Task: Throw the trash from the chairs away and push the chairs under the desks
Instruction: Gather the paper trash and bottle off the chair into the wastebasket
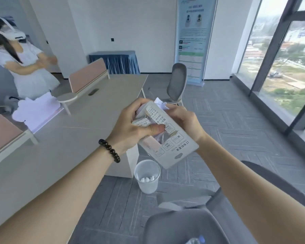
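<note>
Cardboard box (167, 138) gripped between both hands, left hand (130, 127) and right hand (185, 120) clasping its upper end, above waste bin (147, 176)

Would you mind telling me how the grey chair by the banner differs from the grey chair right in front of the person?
The far chair stands near the desk's far end, seen whole and side-on, while the near chair is cut off by the bottom of the frame. The near chair's seat holds a plastic bottle; nothing is visible on the far chair. Both are grey and neither is pushed under the desk.
</note>
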{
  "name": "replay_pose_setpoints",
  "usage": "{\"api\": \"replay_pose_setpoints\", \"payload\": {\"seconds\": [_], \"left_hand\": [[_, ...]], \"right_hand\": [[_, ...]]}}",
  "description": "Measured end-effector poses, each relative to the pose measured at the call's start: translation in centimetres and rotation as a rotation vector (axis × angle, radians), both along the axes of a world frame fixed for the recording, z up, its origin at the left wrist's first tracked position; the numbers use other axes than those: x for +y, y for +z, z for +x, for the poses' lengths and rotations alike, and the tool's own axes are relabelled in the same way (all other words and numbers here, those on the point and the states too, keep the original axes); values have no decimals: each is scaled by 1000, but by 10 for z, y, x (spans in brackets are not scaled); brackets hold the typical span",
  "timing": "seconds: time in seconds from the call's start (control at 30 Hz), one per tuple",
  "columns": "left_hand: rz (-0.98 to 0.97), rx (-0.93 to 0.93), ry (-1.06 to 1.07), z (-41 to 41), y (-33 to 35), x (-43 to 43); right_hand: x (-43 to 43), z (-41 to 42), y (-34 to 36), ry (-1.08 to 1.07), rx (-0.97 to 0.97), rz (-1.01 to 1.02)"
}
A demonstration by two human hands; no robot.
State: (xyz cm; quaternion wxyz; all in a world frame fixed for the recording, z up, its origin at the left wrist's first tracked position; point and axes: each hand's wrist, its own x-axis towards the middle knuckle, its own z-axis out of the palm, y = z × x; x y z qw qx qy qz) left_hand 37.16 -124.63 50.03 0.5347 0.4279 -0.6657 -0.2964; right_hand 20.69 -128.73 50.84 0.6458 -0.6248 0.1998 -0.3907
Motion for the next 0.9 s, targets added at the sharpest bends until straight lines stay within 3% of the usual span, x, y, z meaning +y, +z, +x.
{"api": "replay_pose_setpoints", "payload": {"seconds": [0.1,0.27,0.4,0.5,0.73,0.83,0.9], "left_hand": [[79,17,-16,-8,-52,-15],[206,34,-28,-17,-154,-32],[290,39,-45,-21,-239,-41],[334,29,-62,-25,-300,-45],[441,15,-74,-38,-424,-38],[479,-12,-54,-44,-462,-28],[512,-14,-49,-48,-485,-21]], "right_hand": [[-18,-22,-65,-72,76,162],[-34,-64,-210,-280,287,244],[-21,-86,-334,-322,501,262],[-8,-88,-405,-323,522,340],[13,-84,-532,-297,600,313],[21,-89,-586,-200,788,353],[29,-92,-621,-35,1094,289]]}}
